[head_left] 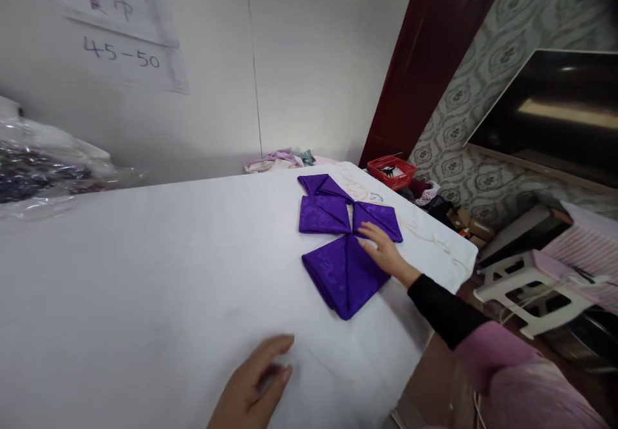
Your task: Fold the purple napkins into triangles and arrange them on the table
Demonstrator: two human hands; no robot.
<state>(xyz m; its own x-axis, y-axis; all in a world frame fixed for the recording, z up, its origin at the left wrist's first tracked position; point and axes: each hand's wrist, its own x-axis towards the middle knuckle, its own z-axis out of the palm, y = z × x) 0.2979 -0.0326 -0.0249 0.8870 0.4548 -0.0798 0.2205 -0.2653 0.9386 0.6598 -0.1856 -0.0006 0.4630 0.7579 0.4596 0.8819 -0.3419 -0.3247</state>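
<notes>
Several folded purple napkins lie on a white table (145, 274). The nearest napkin (342, 274) is a diamond with a centre crease. My right hand (383, 248) rests flat, fingers stretched out, on its far right edge, touching the neighbouring folded napkin (379, 218). Two more folded napkins (322, 215) (322, 185) lie behind. My left hand (253, 387) hovers low over the bare cloth near the front edge, fingers loosely curled and apart, holding nothing.
A clear plastic bag of dark items (43, 165) sits at the far left. Crumpled cloths (277, 158) lie by the wall. A red basket (391, 171), a white plastic stool (526, 287) and boxes stand right of the table's edge.
</notes>
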